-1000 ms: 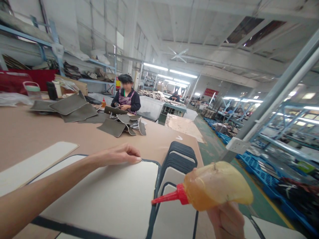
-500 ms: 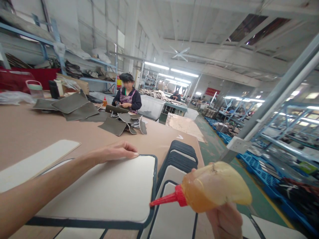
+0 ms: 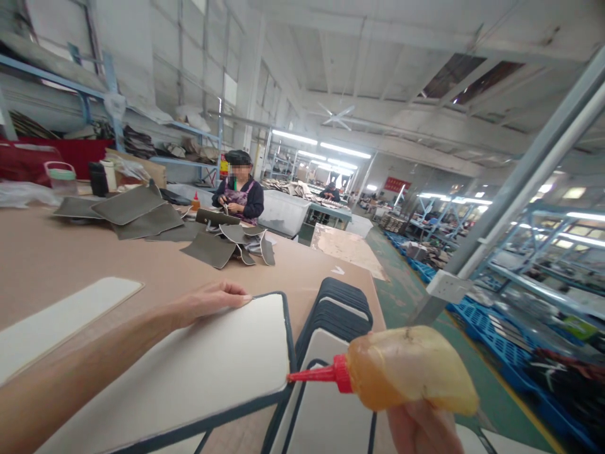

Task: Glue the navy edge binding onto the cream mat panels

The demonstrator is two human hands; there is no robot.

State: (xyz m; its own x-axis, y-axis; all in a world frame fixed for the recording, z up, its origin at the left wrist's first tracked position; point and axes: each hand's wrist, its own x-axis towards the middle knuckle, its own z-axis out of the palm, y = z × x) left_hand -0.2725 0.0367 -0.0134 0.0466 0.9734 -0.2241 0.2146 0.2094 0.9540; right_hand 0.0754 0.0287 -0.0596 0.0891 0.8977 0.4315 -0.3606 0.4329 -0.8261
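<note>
My left hand point(image 3: 215, 301) pinches the far edge of a white panel point(image 3: 222, 359) with a dark blue border, thumb on top and fingers curled over the rim. In my right hand point(image 3: 420, 422) is a squeeze glue bottle point(image 3: 411, 369) of translucent plastic, tipped on its side, with amber liquid inside. Its red nozzle point(image 3: 321, 374) points left, and the tip meets the panel's right edge near the border. The bottle hides part of my right fingers. Beside the panel lies an overlapping stack of similar dark-edged panels point(image 3: 338, 315).
A long white piece point(image 3: 70, 318) lies at the left of the brown table point(image 3: 155, 268). Dark olive sheets point(image 3: 137, 208) are heaped farther back. Across the table a co-worker point(image 3: 239, 189) handles something small. A grey metal post point(image 3: 501, 202) slants at the right, by blue pallets point(image 3: 491, 334).
The panel has tilted and turned, its near right corner rising. The nozzle tip has moved slightly up along the right edge, with the bottle now more level. The view has shifted a little.
</note>
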